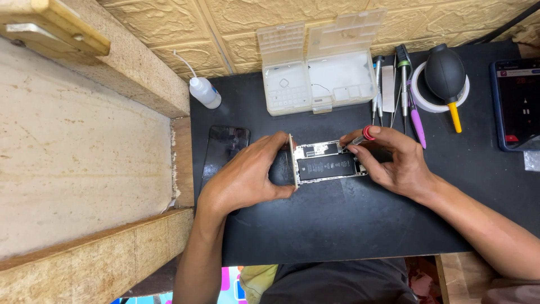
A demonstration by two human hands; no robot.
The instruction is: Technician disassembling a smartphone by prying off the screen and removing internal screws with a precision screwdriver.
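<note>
An opened phone body [327, 163] lies on a black work mat [349, 219], its black battery and circuit board showing. My left hand [247, 177] grips the phone's lifted screen panel [292, 160], holding it upright on edge at the body's left side. My right hand [394, 160] holds a small screwdriver with a red cap [364, 135], its tip down at the upper right part of the board.
A second dark phone [225, 147] lies left of my left hand. At the back stand a clear parts box [315, 67], a squeeze bottle [203, 91], several screwdrivers [402, 84], a tape roll with a black air blower [445, 76], and a lit phone [517, 104] at right.
</note>
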